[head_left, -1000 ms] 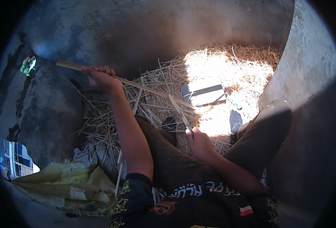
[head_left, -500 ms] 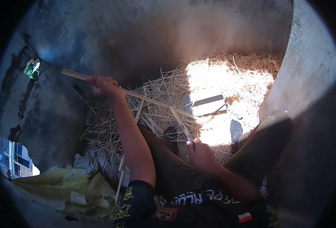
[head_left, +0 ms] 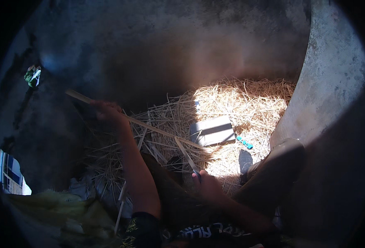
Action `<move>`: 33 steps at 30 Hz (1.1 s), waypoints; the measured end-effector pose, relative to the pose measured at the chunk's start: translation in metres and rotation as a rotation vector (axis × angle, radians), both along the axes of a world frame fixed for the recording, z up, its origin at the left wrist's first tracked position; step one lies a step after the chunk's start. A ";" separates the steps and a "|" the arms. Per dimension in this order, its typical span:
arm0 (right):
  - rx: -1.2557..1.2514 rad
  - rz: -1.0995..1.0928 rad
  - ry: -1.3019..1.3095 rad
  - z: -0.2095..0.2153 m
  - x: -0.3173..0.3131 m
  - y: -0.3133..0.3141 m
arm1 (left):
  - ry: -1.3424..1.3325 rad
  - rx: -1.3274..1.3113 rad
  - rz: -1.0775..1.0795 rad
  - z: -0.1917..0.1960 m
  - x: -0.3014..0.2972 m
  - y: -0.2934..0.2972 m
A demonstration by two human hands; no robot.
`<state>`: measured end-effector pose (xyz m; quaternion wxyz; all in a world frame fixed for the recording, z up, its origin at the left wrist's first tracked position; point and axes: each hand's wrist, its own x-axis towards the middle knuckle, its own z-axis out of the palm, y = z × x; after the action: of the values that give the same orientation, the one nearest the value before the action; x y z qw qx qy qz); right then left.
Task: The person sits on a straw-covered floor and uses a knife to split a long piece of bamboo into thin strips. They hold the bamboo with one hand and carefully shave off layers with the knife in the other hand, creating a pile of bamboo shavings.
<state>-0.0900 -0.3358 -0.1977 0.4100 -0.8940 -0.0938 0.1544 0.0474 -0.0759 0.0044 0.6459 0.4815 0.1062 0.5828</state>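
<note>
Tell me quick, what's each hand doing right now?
Left hand: closed around a long strip.
Right hand: closed on a knife.

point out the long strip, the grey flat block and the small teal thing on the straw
long strip (head_left: 157,131), head view, its middle stretch
grey flat block (head_left: 212,131), head view, its top face
small teal thing (head_left: 244,142), head view, its middle

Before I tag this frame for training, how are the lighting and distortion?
Head view: one hard sun patch blows out the straw; the left hand and right hand sit in deep shadow; the fisheye bends the concrete wall, and the corners are black.
</note>
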 end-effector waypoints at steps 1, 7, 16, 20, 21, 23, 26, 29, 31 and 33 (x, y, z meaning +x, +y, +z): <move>0.001 0.006 0.008 -0.002 0.001 0.000 | 0.000 0.025 -0.003 -0.002 0.001 0.000; 0.053 -0.030 -0.066 -0.002 -0.002 -0.001 | -0.009 0.040 -0.034 -0.003 0.001 0.001; 0.074 -0.065 -0.052 0.004 -0.002 0.000 | -0.036 -0.013 -0.038 0.001 0.002 0.000; 0.078 -0.067 -0.029 0.001 0.000 0.000 | -0.086 -0.034 -0.110 0.000 0.003 0.003; 0.077 -0.071 -0.044 0.002 0.000 -0.001 | -0.106 -0.035 -0.148 0.000 0.002 0.003; 0.076 -0.079 -0.072 0.005 0.001 -0.002 | -0.138 -0.032 -0.225 0.001 0.002 0.002; 0.141 -0.058 -0.066 -0.003 0.006 -0.008 | -0.203 -0.038 -0.410 0.002 0.002 0.002; 0.157 -0.075 -0.138 -0.003 0.009 -0.011 | -0.242 -0.030 -0.581 0.000 0.003 0.002; 0.190 -0.043 -0.095 -0.008 0.014 -0.014 | -0.250 -0.019 -0.658 0.000 0.002 0.005; 0.276 -0.028 -0.091 -0.018 0.018 -0.013 | -0.252 -0.016 -0.720 -0.002 0.004 0.009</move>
<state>-0.0723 -0.3493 -0.2161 0.5266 -0.8364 -0.1202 0.0937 0.0518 -0.0669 0.0026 0.8212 0.4075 -0.1453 0.3721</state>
